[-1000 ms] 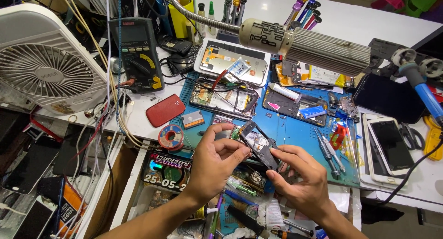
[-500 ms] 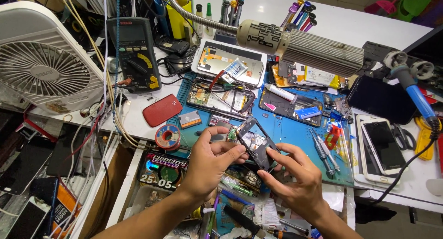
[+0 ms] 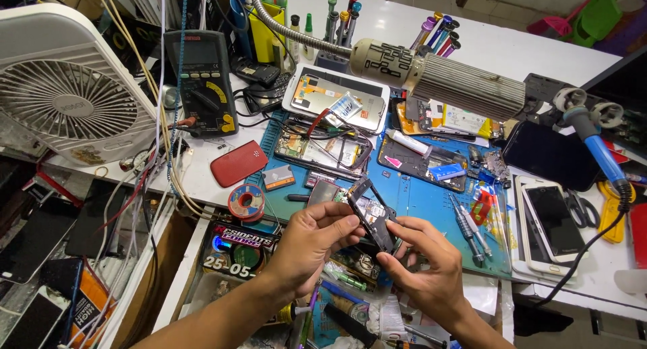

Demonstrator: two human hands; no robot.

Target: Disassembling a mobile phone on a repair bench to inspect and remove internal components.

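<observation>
**Phone frame held in both hands over the mat**

We start with the table (image 3: 539,49), white and crowded, filling most of the frame. At upper left stands a white fan (image 3: 64,100); across the upper middle hangs a ribbed lamp head (image 3: 438,79) on a gooseneck. A blue mat (image 3: 431,201) lies at centre, strewn with opened phones and small parts. Left of centre, above the mat's corner, sits a dark multimeter (image 3: 202,83); at right lie two white phones (image 3: 549,221). A red phone (image 3: 238,164) and a solder reel (image 3: 246,202) lie left of the mat, and screwdrivers (image 3: 468,228) rest on its right part.

The thing in hand is a dark phone frame (image 3: 372,214), held tilted just below centre, above the mat's near edge. Our left hand (image 3: 313,244) is closed on its left side, thumb and forefinger pinching the edge. Our right hand (image 3: 424,261) is closed round its lower right end, fingertips curled under.

We judge the step to be inspecting or working loose a part of the frame. The next move seems to call for a steady pinch from the left hand while the right hand works at the edge; what it works on is too small to tell.
</observation>
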